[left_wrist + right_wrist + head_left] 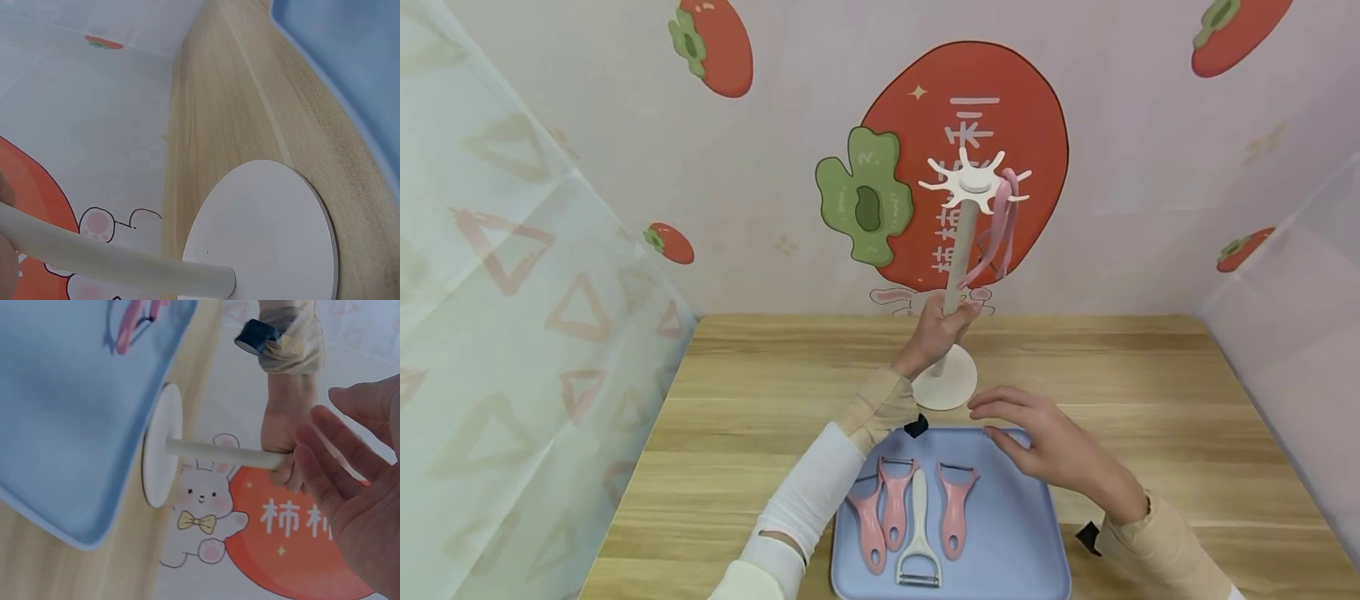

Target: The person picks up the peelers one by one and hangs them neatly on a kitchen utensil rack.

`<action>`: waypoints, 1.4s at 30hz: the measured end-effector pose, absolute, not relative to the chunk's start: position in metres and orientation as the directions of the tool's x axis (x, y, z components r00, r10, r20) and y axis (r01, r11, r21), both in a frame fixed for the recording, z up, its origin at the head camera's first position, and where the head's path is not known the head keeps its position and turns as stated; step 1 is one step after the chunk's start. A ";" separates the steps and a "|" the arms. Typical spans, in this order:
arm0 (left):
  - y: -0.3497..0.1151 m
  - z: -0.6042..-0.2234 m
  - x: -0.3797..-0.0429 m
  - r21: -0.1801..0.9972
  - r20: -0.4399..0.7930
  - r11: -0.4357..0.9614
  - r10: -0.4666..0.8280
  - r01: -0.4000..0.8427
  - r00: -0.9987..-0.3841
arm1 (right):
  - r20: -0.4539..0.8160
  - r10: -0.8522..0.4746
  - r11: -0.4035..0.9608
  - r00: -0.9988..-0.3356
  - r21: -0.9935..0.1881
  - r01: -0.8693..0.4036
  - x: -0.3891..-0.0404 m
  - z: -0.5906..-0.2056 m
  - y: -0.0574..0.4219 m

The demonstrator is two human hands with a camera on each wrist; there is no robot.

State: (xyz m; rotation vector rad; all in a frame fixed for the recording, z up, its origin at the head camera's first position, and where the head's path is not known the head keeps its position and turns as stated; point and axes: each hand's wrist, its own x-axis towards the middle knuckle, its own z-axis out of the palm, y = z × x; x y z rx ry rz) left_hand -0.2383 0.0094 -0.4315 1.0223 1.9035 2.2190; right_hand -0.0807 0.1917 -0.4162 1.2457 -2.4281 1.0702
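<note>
My left hand [936,333] grips the pole of a white stand [961,250] with a round base and a ring of hooks on top. Pink, peeler-shaped utensils [1002,218] hang from a hook on its right side. In the left wrist view the pole runs down into the flat base [262,231]. My right hand [1037,437] hovers over the far right corner of the blue tray, fingers loosely bent, holding nothing. Three pink peelers [955,508] and a white peeler [919,525] lie in the left part of the tray.
The blue tray [1015,542] sits at the near side of the wooden table [760,417], just in front of the stand's base. Behind the table rises a wall [1120,208] printed with persimmons. A patterned sheet [535,350] borders the left side.
</note>
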 end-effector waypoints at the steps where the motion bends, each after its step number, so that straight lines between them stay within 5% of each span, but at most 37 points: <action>1: 0.009 -0.432 -0.238 0.895 0.444 -0.243 0.437 0.373 -0.782 | 0.467 -0.625 0.385 -0.625 -0.513 -0.767 -0.079 -0.419 0.191; 6: 0.009 -0.433 -0.237 0.891 0.453 -0.240 0.433 0.384 -0.779 | 0.407 -0.652 0.399 -0.640 -0.533 -0.746 -0.069 -0.430 0.187; 24: 0.010 -0.435 -0.239 0.882 0.472 -0.243 0.430 0.404 -0.770 | 0.375 -0.773 0.271 -0.513 -0.535 -0.800 -0.048 -0.466 0.172; 42: 0.010 -0.433 -0.238 0.884 0.468 -0.238 0.425 0.403 -0.774 | 0.269 -0.811 0.312 -0.520 -0.552 -0.773 -0.036 -0.483 0.161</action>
